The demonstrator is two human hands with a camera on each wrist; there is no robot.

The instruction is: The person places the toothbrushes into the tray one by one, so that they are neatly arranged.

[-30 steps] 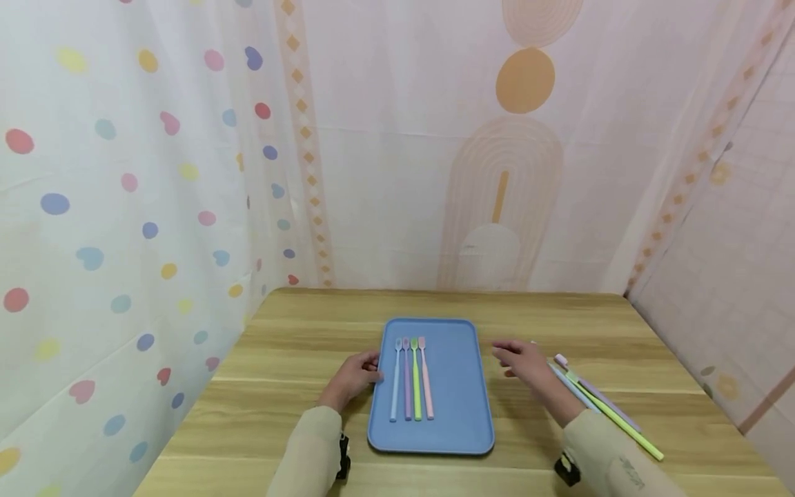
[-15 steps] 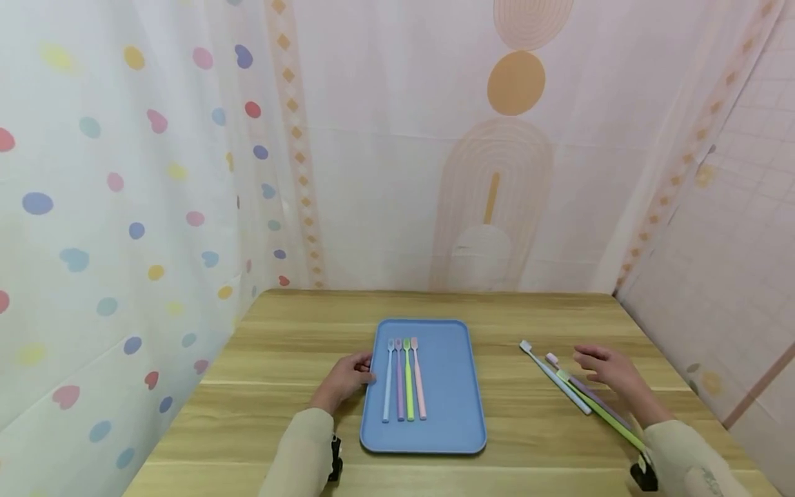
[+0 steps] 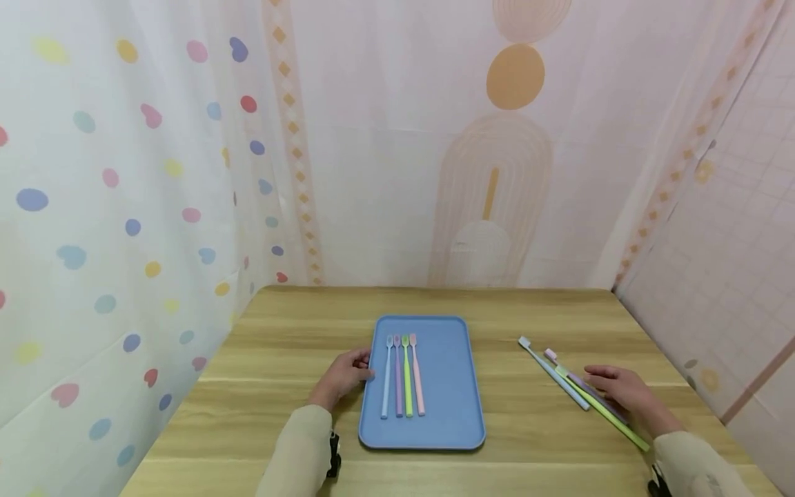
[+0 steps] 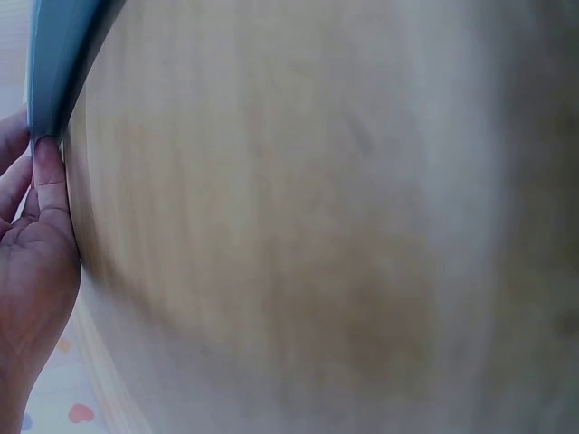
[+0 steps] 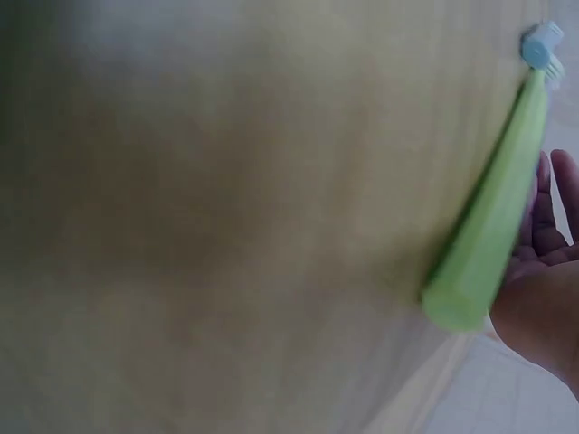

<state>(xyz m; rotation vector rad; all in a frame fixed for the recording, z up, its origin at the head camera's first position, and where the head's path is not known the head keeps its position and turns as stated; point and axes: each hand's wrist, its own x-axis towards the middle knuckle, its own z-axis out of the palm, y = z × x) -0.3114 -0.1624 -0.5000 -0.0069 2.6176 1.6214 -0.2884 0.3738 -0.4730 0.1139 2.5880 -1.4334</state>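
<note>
My left hand (image 3: 343, 376) holds the left rim of a blue tray (image 3: 452, 386); in the left wrist view, the thumb and fingers meet the tray's edge (image 4: 56, 72). Side by side in the tray lie a light blue toothbrush (image 3: 386, 383), a purple toothbrush (image 3: 399, 383), a green toothbrush (image 3: 407, 383) and a pink toothbrush (image 3: 418, 383), heads away from me. My right hand (image 3: 627, 393), fingers loosely extended, is over another purple toothbrush (image 3: 577, 381) and partly hides it; contact cannot be told. Beside it lies a second green toothbrush (image 3: 611, 415), its handle large in the right wrist view.
A second light blue toothbrush (image 3: 555, 376) lies slanted on the wooden table (image 3: 286, 331), left of the green one. Patterned curtains (image 3: 385, 172) hang behind the table and along both sides.
My right hand has moved right, from beside the tray to the loose toothbrushes, then lower toward the purple one. The left hand stays at the tray rim. The head view has shifted slightly.
</note>
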